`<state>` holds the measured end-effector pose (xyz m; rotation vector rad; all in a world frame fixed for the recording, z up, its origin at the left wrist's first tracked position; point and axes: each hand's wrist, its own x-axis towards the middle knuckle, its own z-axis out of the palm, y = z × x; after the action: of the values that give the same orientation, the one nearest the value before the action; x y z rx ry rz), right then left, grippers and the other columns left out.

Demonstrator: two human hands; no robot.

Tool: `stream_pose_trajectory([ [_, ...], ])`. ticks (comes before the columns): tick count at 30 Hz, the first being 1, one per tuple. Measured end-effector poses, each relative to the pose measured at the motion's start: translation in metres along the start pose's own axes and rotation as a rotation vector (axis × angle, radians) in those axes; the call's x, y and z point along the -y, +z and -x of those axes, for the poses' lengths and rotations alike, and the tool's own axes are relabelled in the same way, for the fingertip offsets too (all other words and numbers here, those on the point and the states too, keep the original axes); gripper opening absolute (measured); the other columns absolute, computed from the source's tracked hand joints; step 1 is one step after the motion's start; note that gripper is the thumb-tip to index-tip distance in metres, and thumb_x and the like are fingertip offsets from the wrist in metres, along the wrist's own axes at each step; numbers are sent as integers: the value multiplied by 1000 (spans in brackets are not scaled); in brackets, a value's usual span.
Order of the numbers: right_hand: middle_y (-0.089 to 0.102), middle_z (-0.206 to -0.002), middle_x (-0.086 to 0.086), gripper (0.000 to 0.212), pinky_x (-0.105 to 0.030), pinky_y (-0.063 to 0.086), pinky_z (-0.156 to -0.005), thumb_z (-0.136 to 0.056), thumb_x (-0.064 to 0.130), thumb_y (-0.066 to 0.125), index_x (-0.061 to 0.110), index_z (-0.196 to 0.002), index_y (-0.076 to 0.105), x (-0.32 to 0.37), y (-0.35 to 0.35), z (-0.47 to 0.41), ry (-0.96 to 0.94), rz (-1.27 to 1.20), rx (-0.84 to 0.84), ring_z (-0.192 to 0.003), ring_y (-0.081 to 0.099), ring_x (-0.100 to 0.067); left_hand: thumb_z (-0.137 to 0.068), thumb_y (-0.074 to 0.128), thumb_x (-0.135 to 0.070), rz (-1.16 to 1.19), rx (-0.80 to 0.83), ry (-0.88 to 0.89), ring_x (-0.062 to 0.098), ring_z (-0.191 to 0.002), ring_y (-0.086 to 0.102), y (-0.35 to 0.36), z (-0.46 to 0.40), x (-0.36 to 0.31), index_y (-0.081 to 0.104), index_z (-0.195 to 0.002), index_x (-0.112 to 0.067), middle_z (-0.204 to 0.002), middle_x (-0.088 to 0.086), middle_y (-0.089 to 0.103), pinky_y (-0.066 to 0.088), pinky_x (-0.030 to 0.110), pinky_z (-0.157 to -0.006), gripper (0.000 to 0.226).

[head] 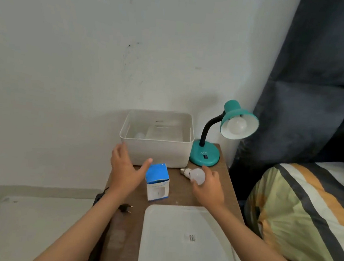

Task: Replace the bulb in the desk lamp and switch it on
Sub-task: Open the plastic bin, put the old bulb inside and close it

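Brown wood-grain laminate covers the narrow table (179,194), and the teal desk lamp (205,153) standing at its far right corner serves as the landmark here. The lamp has a round glossy base, a black ribbed gooseneck and a flared shade with a white interior; one frosted round bulb (237,125) sits screwed in under the shade. Just in front of the lamp base, a second frosted bulb (196,175) lies on its side on the table, its metal screw cap pointing left; the right hand (208,188) has its grip curled around the globe end. Left of the lamp, touching or nearly touching its base, stands one off-white matte plastic bin (156,147), rectangular with rounded corners, open-topped; a third pale bulb (139,136) shows dimly inside it, next to a pale boxy shape I cannot make out. In front of the bin, left of the lying bulb, is one small blue-and-white cardboard box (157,181), upright. The left hand (125,170) hovers beside that box with its grip released, fingers spread, holding nothing. Nearer than the lamp, at the table's front, lies one flat white plastic lid (189,243). One black two-pin plug (126,208) rests left of the lid.
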<state>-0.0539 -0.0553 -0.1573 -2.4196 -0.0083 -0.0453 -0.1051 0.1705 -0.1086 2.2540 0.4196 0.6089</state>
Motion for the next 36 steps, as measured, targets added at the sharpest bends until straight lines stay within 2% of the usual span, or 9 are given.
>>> stream_pose_trajectory([
  [4,37,-133,-9,73,-37,47,-91,-80,38,68,26,-140,29,-4,17,-25,79,41,80,-113,53,-27,-75,63,-57,-61,12,-121,31,-141,12,9,-47,1,3,-146,-9,-152,15,10,25,45,-112,104],
  [9,48,-121,-7,52,-31,47,-87,-79,28,69,20,-125,49,-17,26,-32,9,-63,20,-107,54,-22,-74,64,-58,-50,-7,-183,37,-136,21,25,-75,2,7,-144,1,-147,22,18,30,46,-110,108],
  [12,52,-107,2,45,-12,41,-76,-73,21,75,26,-113,56,-20,18,-26,-164,-187,-70,-97,56,-12,-73,66,-55,-34,-70,-205,38,-130,28,31,-81,3,15,-141,4,-141,24,26,36,46,-103,104],
  [14,53,-107,7,50,-7,43,-76,-69,15,78,32,-110,55,-14,7,-23,-315,-276,-114,-96,55,-7,-72,67,-55,-22,-90,-206,38,-128,30,34,-82,6,19,-140,4,-139,23,28,39,45,-100,102],
  [20,55,-104,2,45,-16,50,-70,-73,19,75,21,-113,56,50,-23,-53,-549,-443,-292,-88,58,-11,-70,70,-54,-2,-133,-181,35,-128,32,38,-82,10,24,-139,3,-137,20,31,39,44,-101,100],
  [24,46,-108,1,47,-11,46,-75,-76,22,73,23,-119,54,96,-19,-109,-493,-353,-246,-87,49,-2,-68,69,-57,-12,-127,-172,35,-127,34,37,-83,12,26,-137,2,-136,20,32,41,45,-100,101],
  [27,43,-111,-6,49,-24,46,-82,-78,25,69,24,-124,53,117,-2,-149,-388,-223,-101,-94,54,-17,-66,69,-60,-24,-134,-179,35,-124,37,36,-84,13,28,-136,1,-133,19,35,44,46,-97,101],
  [31,51,-117,-18,47,-27,41,-85,-79,21,65,18,-125,53,130,21,-178,-324,-98,7,-113,49,-29,-67,70,-57,-35,-148,-172,34,-124,37,36,-83,12,28,-137,0,-135,18,35,44,41,-95,100],
  [36,59,-120,-16,47,-33,48,-82,-78,18,63,12,-124,53,134,34,-190,-214,-73,45,-108,57,-30,-68,70,-57,-37,-154,-171,32,-127,34,36,-83,10,25,-139,0,-138,17,33,43,38,-95,101],
])
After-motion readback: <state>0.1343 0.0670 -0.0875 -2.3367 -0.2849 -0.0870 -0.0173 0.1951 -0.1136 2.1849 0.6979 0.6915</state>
